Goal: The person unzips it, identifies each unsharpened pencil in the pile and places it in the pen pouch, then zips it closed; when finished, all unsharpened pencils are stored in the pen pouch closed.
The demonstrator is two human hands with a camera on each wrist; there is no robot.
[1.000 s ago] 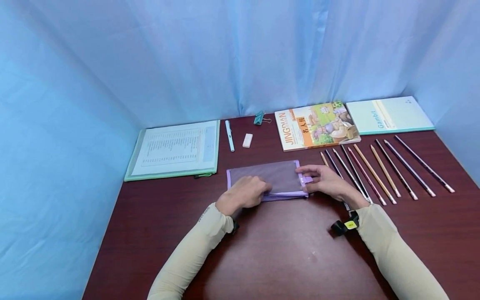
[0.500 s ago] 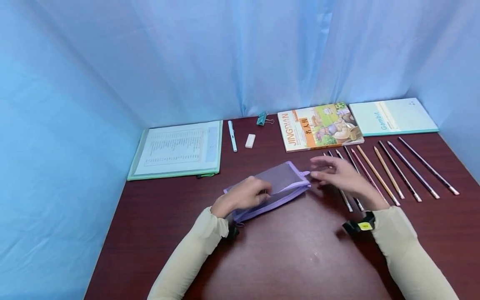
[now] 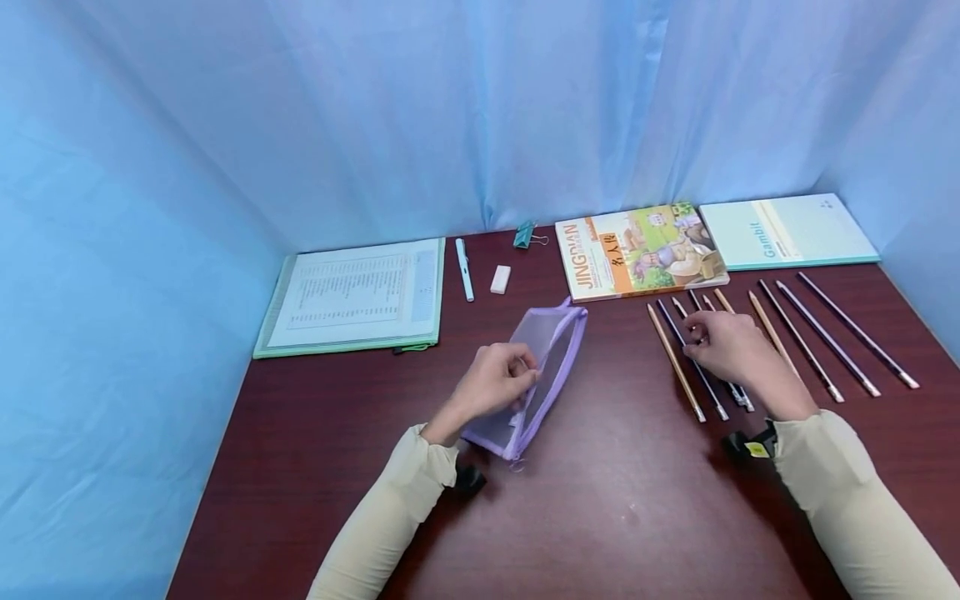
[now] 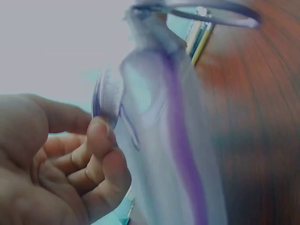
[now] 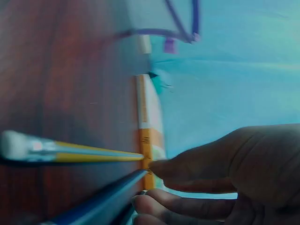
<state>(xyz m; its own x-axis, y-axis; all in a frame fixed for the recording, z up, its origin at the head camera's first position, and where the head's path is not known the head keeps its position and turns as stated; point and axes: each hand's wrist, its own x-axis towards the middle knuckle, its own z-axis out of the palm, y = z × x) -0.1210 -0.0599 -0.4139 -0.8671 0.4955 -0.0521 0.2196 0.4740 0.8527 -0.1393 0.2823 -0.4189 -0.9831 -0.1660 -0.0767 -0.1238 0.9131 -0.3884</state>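
A purple-edged mesh zipper pouch (image 3: 542, 327) is tilted up from the table, its long side running away from me. My left hand (image 3: 491, 382) pinches its upper edge between thumb and index finger; the left wrist view shows the pinched strip (image 4: 108, 96) close up. To the right lies a row of several pencils, and my right hand (image 3: 742, 358) hovers over its left part. In the right wrist view the thumb and fingers stand apart, near a yellow pencil (image 5: 93, 153) and a dark blue pencil (image 5: 105, 199). The hand covers the middle of some pencils.
Along the back are a green-edged document folder (image 3: 352, 296), a light blue pen (image 3: 465, 271), a white eraser (image 3: 500, 280), a teal binder clip (image 3: 525, 235), an illustrated book (image 3: 641, 250) and a pale notebook (image 3: 787, 233). Blue curtains (image 3: 390, 125) enclose the dark wooden table (image 3: 585, 517).
My right hand has left the pouch's right end and moved right, over the pencils. The left hand has lifted the pouch edge, and the pouch has turned so its far end points toward the back.
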